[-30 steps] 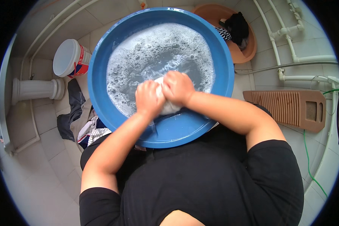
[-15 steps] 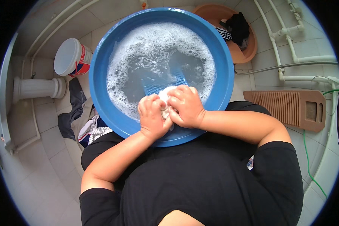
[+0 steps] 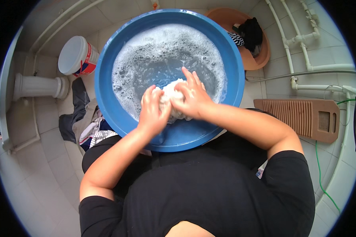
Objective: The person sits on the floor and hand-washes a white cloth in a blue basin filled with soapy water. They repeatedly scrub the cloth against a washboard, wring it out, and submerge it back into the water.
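A wet, bunched white cloth (image 3: 171, 93) is between my two hands, over the near part of a big round blue tub (image 3: 186, 138). My left hand (image 3: 153, 112) grips its left side, with fingers curled over it. On the other side my right hand (image 3: 193, 98) presses the cloth with the thumb and lower fingers, while one or two upper fingers stretch out. Greyish water (image 3: 146, 75) ringed with white suds (image 3: 166, 37) fills the tub. Some of the cloth's underside is hidden by my hands.
A brown washboard (image 3: 296, 117) lies to the right, a green hose (image 3: 322, 177) beside it. Behind the tub is an orange basin (image 3: 257, 61) with dark and striped clothes. Left are a white bucket (image 3: 73, 55), a pedestal (image 3: 39, 87) and piled clothes (image 3: 81, 114). White pipes (image 3: 288, 51) run along the right wall.
My hands have loosened from a tight bunch, and the right fingers have lifted and spread. More of the white cloth shows between them. The ribbed blue surface in the water no longer shows clearly.
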`<state>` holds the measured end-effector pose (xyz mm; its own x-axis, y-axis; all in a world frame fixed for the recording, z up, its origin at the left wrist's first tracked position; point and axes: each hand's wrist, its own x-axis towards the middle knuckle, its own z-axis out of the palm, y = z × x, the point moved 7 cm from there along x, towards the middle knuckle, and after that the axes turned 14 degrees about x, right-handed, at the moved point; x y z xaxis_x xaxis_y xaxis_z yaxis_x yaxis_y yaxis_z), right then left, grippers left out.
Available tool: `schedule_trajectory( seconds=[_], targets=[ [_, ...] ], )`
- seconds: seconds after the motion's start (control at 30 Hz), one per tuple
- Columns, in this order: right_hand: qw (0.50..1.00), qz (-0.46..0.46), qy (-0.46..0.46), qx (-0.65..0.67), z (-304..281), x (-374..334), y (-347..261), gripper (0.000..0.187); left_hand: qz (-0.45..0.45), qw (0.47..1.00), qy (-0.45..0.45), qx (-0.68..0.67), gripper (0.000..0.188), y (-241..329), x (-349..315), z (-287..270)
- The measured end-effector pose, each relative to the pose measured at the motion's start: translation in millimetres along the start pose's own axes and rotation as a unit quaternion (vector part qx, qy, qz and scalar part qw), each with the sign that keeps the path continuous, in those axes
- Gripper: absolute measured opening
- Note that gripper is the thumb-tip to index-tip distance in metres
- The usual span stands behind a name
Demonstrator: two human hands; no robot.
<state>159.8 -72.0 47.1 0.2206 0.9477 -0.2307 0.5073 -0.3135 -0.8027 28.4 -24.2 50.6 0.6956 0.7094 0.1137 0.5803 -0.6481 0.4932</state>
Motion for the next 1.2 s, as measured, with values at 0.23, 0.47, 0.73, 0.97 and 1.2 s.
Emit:
schedule_trajectory(
  seconds=[0.23, 0.47, 0.73, 0.97, 1.2],
  targets=[
    [0.944, -0.312, 0.107, 0.019, 6, -17, -14, 0.021, 0.099, 0.994, 0.031, 0.019, 0.031, 16, -6, 6],
    [0.960, -0.261, 0.046, 0.086, 16, 34, 14, 0.018, 0.120, 0.990, 0.044, -0.058, 0.030, -9, 36, 24],
    [0.982, -0.041, -0.029, 0.180, 16, 76, 36, 0.037, -0.029, 0.990, 0.012, -0.139, 0.036, -38, 47, 37],
    [0.988, -0.099, -0.110, 0.045, -6, 42, 28, 0.099, -0.206, 0.889, -0.150, -0.381, 0.049, -89, 36, 28],
    [0.941, 0.117, -0.051, 0.314, -45, 68, 48, 0.045, -0.379, 0.675, 0.119, -0.621, 0.030, -131, 32, 36]
  ],
)
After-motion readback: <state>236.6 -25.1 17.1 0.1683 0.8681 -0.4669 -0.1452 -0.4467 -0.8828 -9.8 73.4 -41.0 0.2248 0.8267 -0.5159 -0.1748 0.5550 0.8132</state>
